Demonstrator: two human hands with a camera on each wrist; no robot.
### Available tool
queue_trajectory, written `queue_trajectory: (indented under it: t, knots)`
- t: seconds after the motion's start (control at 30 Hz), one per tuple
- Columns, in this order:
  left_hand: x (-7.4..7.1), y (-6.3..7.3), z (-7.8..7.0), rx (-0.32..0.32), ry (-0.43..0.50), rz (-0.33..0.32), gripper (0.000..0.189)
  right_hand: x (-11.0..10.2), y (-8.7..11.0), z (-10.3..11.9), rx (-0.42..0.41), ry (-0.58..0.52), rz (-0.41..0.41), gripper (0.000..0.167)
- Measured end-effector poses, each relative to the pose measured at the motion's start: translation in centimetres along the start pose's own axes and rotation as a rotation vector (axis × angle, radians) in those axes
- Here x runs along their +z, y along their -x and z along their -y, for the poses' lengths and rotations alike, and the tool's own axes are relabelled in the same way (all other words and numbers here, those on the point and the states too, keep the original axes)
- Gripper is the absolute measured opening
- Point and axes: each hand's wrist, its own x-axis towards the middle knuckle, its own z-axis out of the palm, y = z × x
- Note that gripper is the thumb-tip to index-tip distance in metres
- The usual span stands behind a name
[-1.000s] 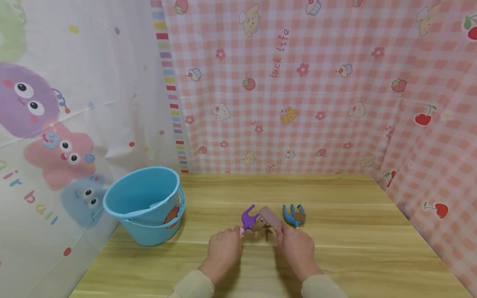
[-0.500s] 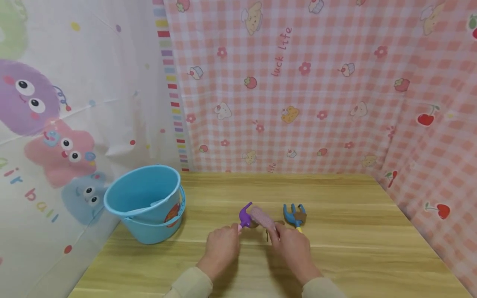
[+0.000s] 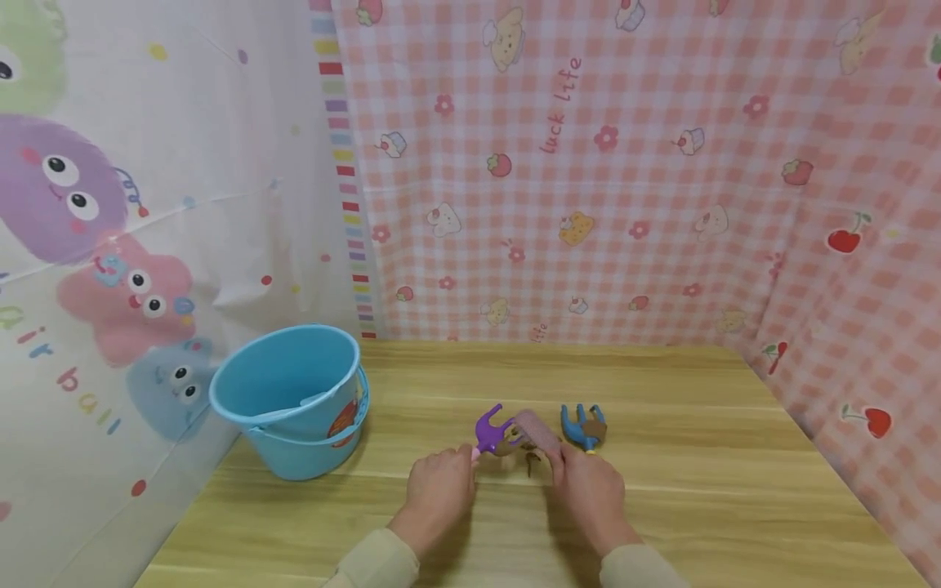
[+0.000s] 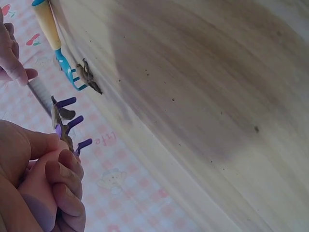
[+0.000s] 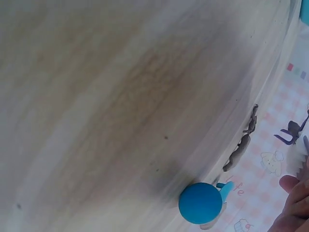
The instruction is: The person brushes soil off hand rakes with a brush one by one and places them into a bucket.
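Observation:
My left hand (image 3: 439, 494) grips the pink handle (image 4: 41, 193) of a small purple hand rake (image 3: 487, 434), raised with its tines outward. Brown leaf-like bits (image 3: 507, 447) cling to the rake's head. My right hand (image 3: 594, 498) holds a pale pink brush (image 3: 538, 433), its end right at the rake's tines. White bristles (image 5: 295, 163) show in the right wrist view. Below the two tools, dark brown scraps (image 3: 532, 463) lie on the table. Just right of the brush lies a blue hand rake (image 3: 572, 430) with a brown piece (image 3: 594, 430) at its tines.
A light blue bucket (image 3: 301, 465) with its handle down stands at the left of the wooden table (image 3: 662, 531). Small dark specks (image 4: 257, 129) dot the tabletop. Patterned cloths (image 3: 559, 269) hang behind the table and along both sides.
The brush swung left across the purple rake's tines, then came back right. The purple rake's head turned away and back slightly. Bucket and blue rake stayed in place.

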Motion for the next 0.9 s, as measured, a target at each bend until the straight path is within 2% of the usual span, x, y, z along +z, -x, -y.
queue_trajectory:
  t: [0.2, 0.37, 0.47, 0.53, 0.6, 0.73, 0.9]
  knots:
    - [0.0, -0.1, -0.1, -0.003, -0.006, 0.019, 0.021, 0.0, -0.2, -0.6, 0.017, -0.017, -0.017, 0.023]
    - [-0.1, -0.1, 0.1, -0.023, 0.000, 0.036, 0.021, -0.3, -0.5, -1.3, 0.052, -0.015, 0.034, 0.023]
    - [-0.1, -0.2, 0.3, -0.036, 0.006, 0.045, 0.021, -0.7, -0.6, -1.3, 0.064, -0.021, 0.037, 0.023]
    - [-0.2, -0.3, 0.4, -0.040, 0.009, 0.043, 0.022, -0.9, -0.6, -1.0, 0.034, -0.035, 0.018, 0.022]
    - [-0.4, -0.4, 0.5, -0.039, 0.017, 0.039, 0.023, -0.9, -0.5, -0.4, -0.033, -0.059, -0.001, 0.020]
    - [-0.6, -0.6, 0.6, -0.051, 0.041, 0.044, 0.024, -0.8, -0.2, 0.7, -0.137, -0.090, 0.013, 0.018]
    - [-0.8, -0.8, 0.6, -0.074, 0.052, 0.071, 0.025, -0.5, 0.1, 0.5, -0.098, -0.069, 0.003, 0.016]
